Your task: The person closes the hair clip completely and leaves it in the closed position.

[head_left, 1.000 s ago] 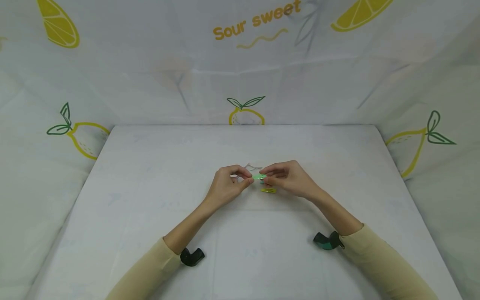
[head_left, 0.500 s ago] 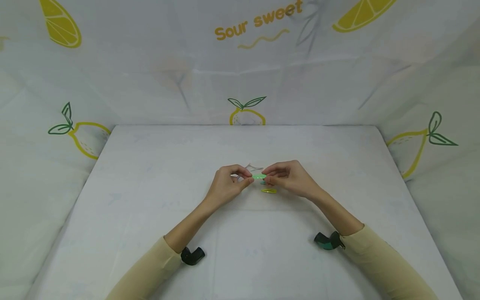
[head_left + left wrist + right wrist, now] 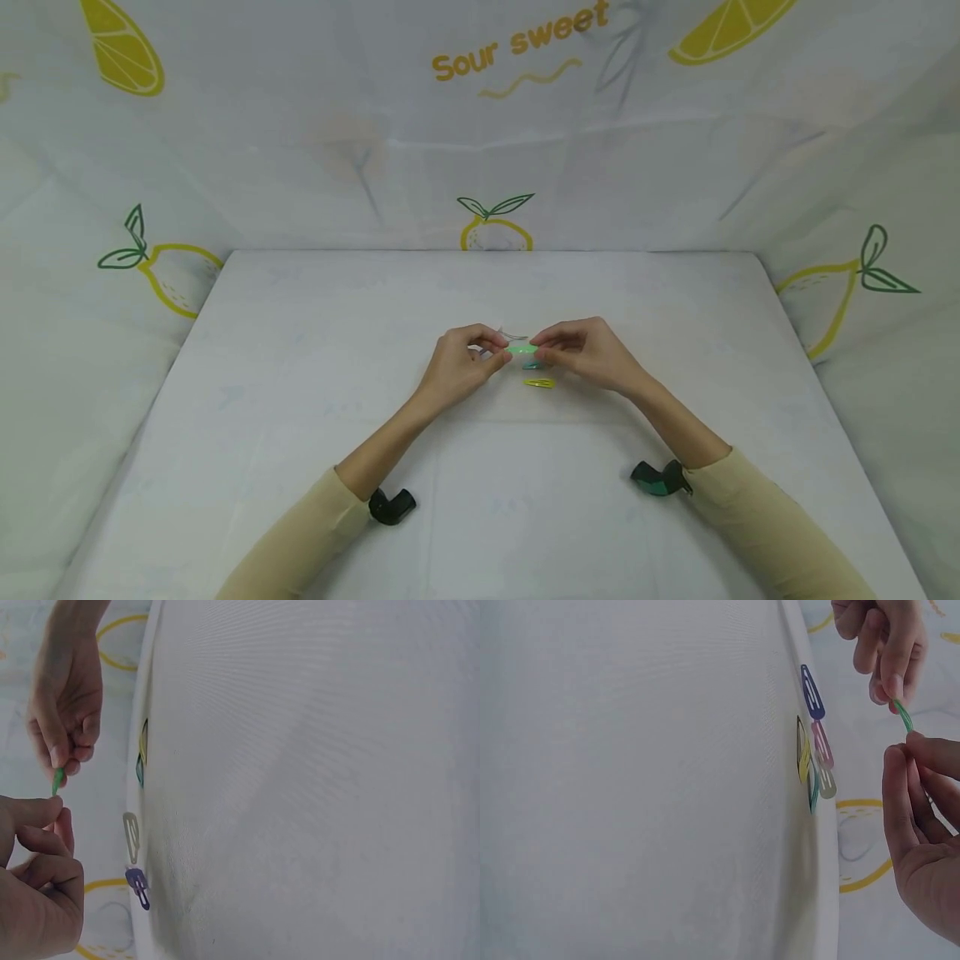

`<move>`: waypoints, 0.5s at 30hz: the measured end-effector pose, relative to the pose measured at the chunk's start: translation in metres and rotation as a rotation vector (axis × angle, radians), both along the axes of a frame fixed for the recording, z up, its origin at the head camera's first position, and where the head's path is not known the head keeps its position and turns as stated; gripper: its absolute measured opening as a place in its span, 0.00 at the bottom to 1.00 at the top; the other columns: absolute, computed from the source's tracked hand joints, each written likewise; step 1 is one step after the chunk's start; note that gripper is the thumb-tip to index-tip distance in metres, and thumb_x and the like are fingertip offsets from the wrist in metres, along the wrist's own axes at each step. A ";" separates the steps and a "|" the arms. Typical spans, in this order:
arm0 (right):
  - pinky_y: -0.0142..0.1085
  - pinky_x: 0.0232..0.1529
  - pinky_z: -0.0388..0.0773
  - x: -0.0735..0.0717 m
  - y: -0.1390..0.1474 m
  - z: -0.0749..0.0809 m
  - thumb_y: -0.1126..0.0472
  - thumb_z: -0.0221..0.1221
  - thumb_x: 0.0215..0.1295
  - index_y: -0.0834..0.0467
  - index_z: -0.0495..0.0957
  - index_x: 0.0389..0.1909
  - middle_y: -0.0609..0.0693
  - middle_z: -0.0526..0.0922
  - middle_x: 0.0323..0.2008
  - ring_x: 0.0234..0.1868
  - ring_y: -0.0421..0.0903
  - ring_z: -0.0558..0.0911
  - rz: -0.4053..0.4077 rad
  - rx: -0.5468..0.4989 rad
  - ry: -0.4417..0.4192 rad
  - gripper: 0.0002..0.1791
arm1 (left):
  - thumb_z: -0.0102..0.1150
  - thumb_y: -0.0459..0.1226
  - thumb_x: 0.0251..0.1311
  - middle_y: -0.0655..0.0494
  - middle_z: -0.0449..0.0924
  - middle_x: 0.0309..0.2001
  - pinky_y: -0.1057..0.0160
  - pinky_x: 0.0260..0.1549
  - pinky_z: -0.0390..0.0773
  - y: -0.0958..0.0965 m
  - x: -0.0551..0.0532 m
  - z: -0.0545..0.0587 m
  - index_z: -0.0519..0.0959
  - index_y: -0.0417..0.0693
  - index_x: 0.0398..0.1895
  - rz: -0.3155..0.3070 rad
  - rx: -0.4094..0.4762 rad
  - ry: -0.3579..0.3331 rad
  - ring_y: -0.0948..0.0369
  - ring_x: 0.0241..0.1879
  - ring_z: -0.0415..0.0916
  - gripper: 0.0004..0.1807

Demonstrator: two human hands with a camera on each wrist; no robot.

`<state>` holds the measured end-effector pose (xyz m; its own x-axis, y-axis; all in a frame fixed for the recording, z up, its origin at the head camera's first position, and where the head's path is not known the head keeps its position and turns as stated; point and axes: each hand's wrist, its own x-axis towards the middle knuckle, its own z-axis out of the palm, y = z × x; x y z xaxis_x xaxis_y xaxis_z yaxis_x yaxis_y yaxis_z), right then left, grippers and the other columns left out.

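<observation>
A green snap hair clip (image 3: 522, 350) is held above the table, spanning the gap between both hands. My left hand (image 3: 461, 367) pinches its left end between thumb and index finger. At the other end, the thumb and fingertips of my right hand (image 3: 592, 354) pinch it too. In the right wrist view the clip (image 3: 904, 715) is seen edge-on; whether it is snapped open cannot be told. Below the hands lie a yellow hair clip (image 3: 539, 383) and a teal one (image 3: 532, 365), the teal partly hidden by the right fingers in the head view.
Further hair clips lie on the white table (image 3: 480, 500): a purple one (image 3: 138, 888), a beige one (image 3: 131, 836) and a pink one (image 3: 823, 744). A white lemon-print cloth (image 3: 495, 158) hangs behind the table and along both sides.
Both hands have shifted slightly up in the head view, still holding the green hair clip. More of that clip and of the teal one shows between the fingers than before.
</observation>
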<state>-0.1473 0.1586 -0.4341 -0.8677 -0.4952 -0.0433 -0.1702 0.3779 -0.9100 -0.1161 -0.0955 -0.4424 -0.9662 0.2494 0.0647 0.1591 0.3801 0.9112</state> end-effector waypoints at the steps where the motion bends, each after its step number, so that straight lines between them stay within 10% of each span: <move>1: 0.28 0.45 0.86 -0.001 0.001 0.000 0.65 0.71 0.71 0.63 0.90 0.50 0.60 0.93 0.42 0.41 0.58 0.91 -0.001 0.003 0.003 0.10 | 0.73 0.34 0.67 0.47 0.91 0.40 0.72 0.18 0.62 0.000 -0.001 0.000 0.88 0.42 0.43 0.001 -0.002 -0.003 0.67 0.14 0.61 0.05; 15: 0.27 0.43 0.85 -0.006 0.007 -0.001 0.65 0.70 0.71 0.65 0.89 0.51 0.61 0.92 0.42 0.40 0.55 0.90 -0.022 0.016 -0.009 0.11 | 0.73 0.35 0.68 0.48 0.92 0.41 0.71 0.24 0.70 0.005 -0.010 -0.004 0.89 0.44 0.42 -0.006 -0.012 -0.031 0.65 0.23 0.74 0.04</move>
<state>-0.1535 0.1655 -0.4347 -0.8781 -0.4748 -0.0584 -0.1538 0.3958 -0.9054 -0.1260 -0.0904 -0.4461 -0.9663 0.2556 0.0318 0.1331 0.3900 0.9111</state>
